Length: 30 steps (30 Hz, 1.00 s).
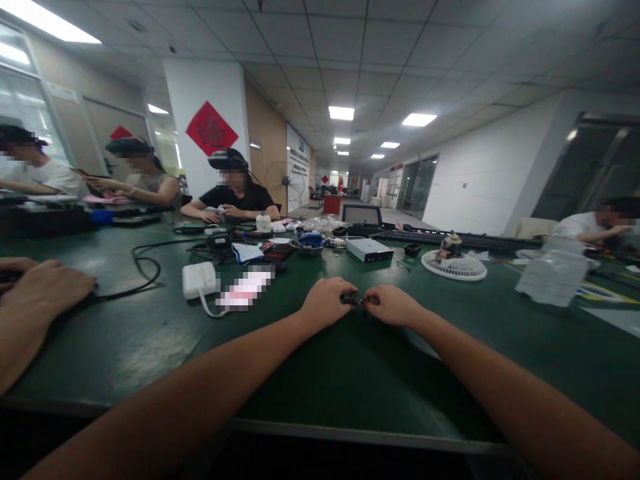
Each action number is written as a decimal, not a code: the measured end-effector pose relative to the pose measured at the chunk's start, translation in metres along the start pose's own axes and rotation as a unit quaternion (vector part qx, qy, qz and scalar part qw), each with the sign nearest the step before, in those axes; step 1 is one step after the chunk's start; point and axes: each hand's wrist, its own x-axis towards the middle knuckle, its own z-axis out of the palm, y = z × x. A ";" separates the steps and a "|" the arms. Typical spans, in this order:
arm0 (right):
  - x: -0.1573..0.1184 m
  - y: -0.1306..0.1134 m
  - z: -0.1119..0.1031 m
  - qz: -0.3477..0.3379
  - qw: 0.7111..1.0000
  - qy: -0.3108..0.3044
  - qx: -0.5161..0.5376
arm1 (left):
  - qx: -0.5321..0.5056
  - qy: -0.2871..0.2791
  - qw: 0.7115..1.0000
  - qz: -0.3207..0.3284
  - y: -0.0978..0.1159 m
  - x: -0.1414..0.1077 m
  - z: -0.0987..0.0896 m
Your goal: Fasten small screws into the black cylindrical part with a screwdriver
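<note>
Above the middle of the green table, my left hand [324, 301] is closed round a small dark piece [349, 298] with a shiny metal-looking end. Its exact kind is too small to tell. Close on its right, my right hand [393, 305] is closed in a pinch at that metal end. What sits between the right fingertips is mostly hidden. The two hands are a short gap apart, joined across by the small part.
A white charger [199, 280] with its cable and a blurred phone [247, 288] lie left of my hands. Farther back are a white boxy drive [369, 250], a white fan grille [454, 265] and a clear plastic tray [553, 275]. Another person's hand [50, 287] rests at far left.
</note>
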 end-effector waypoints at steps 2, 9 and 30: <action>0.000 0.002 0.001 0.008 1.000 0.003 -0.008 | 0.001 0.007 1.000 -0.007 -0.001 0.000 0.000; 0.002 0.011 0.001 0.084 0.995 0.034 -0.035 | 0.006 0.009 0.999 -0.038 -0.003 0.000 0.000; 0.002 0.001 0.011 -0.005 0.980 0.012 0.198 | 0.005 -0.003 0.995 -0.104 -0.003 0.000 -0.003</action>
